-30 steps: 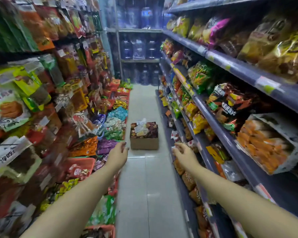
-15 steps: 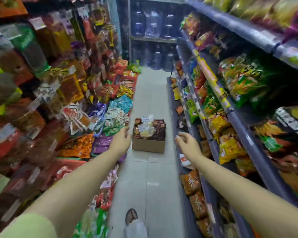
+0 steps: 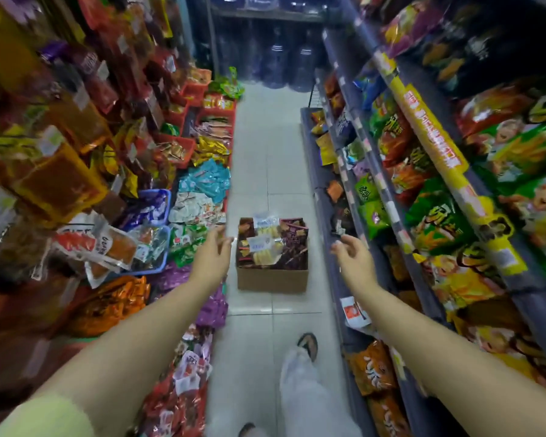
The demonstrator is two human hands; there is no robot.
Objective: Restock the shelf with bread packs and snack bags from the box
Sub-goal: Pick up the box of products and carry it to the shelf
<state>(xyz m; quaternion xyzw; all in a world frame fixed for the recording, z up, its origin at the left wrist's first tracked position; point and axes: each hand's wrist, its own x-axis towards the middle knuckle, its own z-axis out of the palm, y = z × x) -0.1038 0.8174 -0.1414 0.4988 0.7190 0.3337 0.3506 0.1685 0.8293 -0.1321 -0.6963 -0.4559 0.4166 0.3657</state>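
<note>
Straight ahead, at about twelve o'clock from the person, the cardboard box [image 3: 272, 280] sits on the pale tiled floor [image 3: 265, 171] in the middle of the aisle, its top open and packed with dark brown snack bags [image 3: 292, 244] around a few clear bread packs [image 3: 263, 247] with yellow contents and white labels. Both arms reach forward toward it. The left hand [image 3: 211, 258] hangs at the box's nine o'clock edge, fingers spread loosely and holding nothing; its fingertips overlap the box's left rim in the view, though whether they touch it cannot be told. The right hand [image 3: 353, 258] hovers at the box's three o'clock side, apart from it, fingers relaxed and slightly curled, also empty. Below, at six o'clock, a leg in light trousers [image 3: 309, 395] steps forward with a sandalled foot [image 3: 308, 343] on the tiles. To the right, from one to five o'clock, the grey metal shelf [image 3: 420, 279] runs down the aisle, its tiers filled with green, orange and yellow crisp bags [image 3: 438, 216], and a yellow price strip [image 3: 435, 143] lines one edge. To the left, from seven to eleven o'clock, hanging packets and red baskets [image 3: 183, 146] and blue baskets [image 3: 158, 200] hold sweets and small snacks. At the far end, large water bottles [image 3: 278, 67] stand on a rack
</note>
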